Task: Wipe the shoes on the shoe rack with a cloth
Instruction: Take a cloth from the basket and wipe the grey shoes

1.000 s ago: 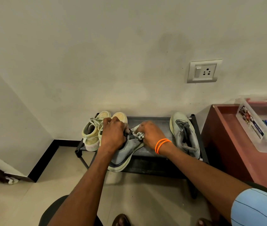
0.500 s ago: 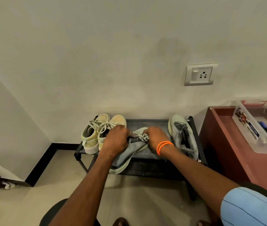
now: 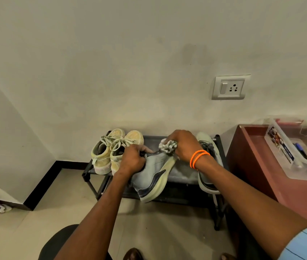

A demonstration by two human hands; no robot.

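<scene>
While the left hand (image 3: 133, 158) grips the grey sneaker (image 3: 153, 175) by its collar, fingers curled around it, tilting it up off the shoe rack (image 3: 181, 174) so the toe is exposed, the right hand (image 3: 183, 145) bunches a striped cloth (image 3: 168, 146) in curled fingers at that toe. No brand or writing on the sneaker is legible.

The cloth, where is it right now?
In the head view the cloth is bunched in the right hand, at the toe of the grey shoe that the left hand holds over the shoe rack.
</scene>
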